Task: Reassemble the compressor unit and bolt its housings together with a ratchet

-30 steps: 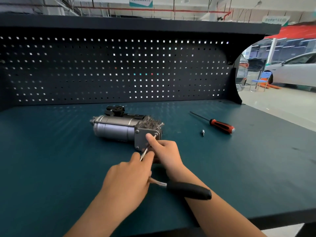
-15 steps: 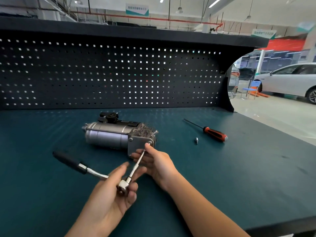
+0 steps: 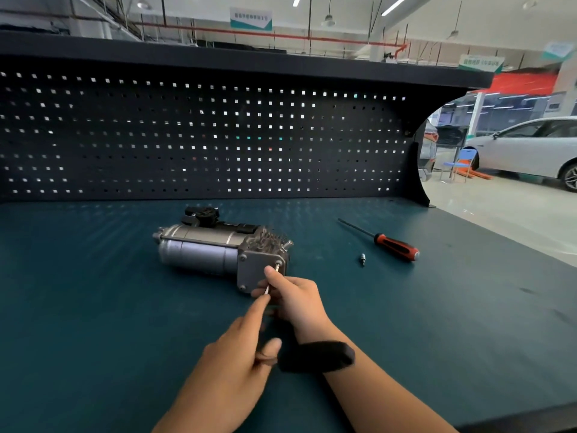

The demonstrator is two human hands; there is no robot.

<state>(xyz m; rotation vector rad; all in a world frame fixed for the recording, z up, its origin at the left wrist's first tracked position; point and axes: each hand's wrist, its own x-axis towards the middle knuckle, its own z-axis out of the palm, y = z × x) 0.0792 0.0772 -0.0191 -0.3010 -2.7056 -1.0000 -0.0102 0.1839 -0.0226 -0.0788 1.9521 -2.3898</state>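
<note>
Two hands on one tool. The compressor unit (image 3: 212,248) lies on its side about mid-counter (image 3: 93,307), nearer the back edge, with its end plate (image 3: 254,270) facing the person. The right hand (image 3: 296,301) pinches the thin extension bar (image 3: 271,281) just short of the bolt (image 3: 278,263) at the plate's upper right corner, steadying it. The left hand (image 3: 231,367) is closed round the head end of the ratchet (image 3: 315,356), forefinger stretched along the bar. The black handle points right, crossing over the right forearm.

Change: half a second back the handle pointed toward the counter's left edge; a second back it lay right, as now. The unit has not shifted.

Judgement: to-and-fro tightening strokes on this one corner. The housings look mated, but bolting is not finished. What looks like another bolt (image 3: 287,244) stands proud at the plate's far top corner.

Hard to make out:
- The handle is motion-blurred.
- The ratchet head is hidden inside the left hand.
- The right fingertips cover the socket's seat on the bolt, so engagement is unconfirmed.
- The plate's lower right corner is behind the right hand.

A screwdriver (image 3: 395,245) and a small bit (image 3: 362,257) lie toward the right edge, untouched.
</note>
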